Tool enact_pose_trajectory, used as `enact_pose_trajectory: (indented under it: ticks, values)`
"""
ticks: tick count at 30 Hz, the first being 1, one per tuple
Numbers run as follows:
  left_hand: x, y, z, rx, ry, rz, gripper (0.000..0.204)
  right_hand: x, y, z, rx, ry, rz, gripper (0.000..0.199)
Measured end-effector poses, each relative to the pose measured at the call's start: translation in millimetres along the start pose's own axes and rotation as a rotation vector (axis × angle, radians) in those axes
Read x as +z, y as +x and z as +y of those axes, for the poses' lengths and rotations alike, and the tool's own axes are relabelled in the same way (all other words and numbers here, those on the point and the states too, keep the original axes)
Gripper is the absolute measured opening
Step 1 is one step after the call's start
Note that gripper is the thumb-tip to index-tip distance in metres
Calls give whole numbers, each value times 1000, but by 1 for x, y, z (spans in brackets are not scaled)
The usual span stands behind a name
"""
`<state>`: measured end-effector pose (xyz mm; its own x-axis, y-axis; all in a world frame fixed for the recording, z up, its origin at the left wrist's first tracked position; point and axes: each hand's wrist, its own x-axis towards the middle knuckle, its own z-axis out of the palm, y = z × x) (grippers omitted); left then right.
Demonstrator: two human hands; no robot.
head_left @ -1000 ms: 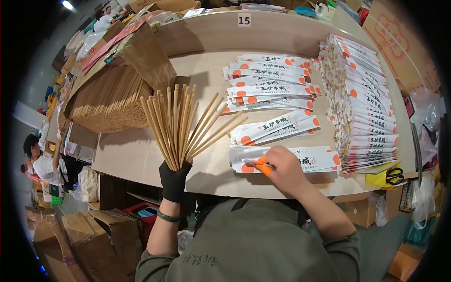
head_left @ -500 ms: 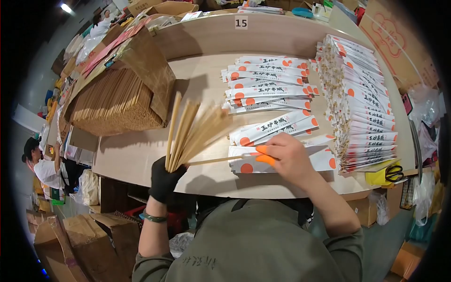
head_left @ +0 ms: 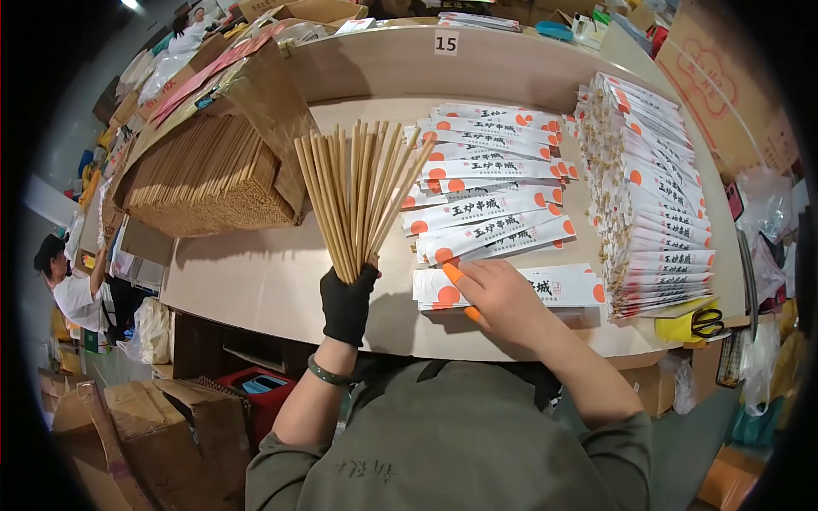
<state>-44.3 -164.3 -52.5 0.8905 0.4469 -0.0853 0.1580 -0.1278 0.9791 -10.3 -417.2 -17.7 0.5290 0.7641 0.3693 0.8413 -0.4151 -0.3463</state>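
Note:
My left hand [head_left: 348, 307], in a black fingerless glove, is closed around a fanned bundle of wooden chopsticks [head_left: 356, 192] that points up and away from me. On the near part of the table lies a flat stack of white paper chopstick sleeves [head_left: 575, 285] with orange dots. My right hand [head_left: 509, 300] rests over that stack, orange covers on its thumb and a finger. Those two tips are apart, at the stack's left part, and I see nothing gripped between them. Just beyond is a loose pile of sleeves [head_left: 490, 170].
A tall pile of sleeves [head_left: 669, 204] with stick ends showing runs along the table's right side. At the left stands an open carton [head_left: 285, 111] packed with chopsticks. Black-handled scissors [head_left: 707, 322] lie at the right edge. A raised panel [head_left: 375, 64] closes the far side.
The chopstick that stretched between my hands is gone from there. Another sleeve lies on the loose pile. My left hand has shifted right with the bundle; my right hand is lower over the stack.

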Motion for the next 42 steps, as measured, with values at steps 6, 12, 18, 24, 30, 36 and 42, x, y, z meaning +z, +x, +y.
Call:
enact_pose_trajectory:
  ticks: [6,12,18,24,30,36,42]
  values:
    - [-8,-9,-8,-28,-67,45,14,16,-25,-3,25,-133,8,31]
    - [-24,-8,-16,-85,-86,-28,11,7,-14,2,119,64,43,14]
    - [2,-10,-19,-152,-77,-61,20,15,-15,7,189,244,-176,24]
    - [11,-14,-23,-185,-51,-125,21,9,-14,9,-5,51,11,27]
    - [-2,-19,-28,-240,-96,-67,22,30,-39,10,-30,-133,43,24]
    - [-15,-23,-30,-157,23,-6,16,36,-48,2,-20,-85,82,21]
    - [-30,-31,-23,-115,50,-46,13,41,-45,0,288,138,338,13]
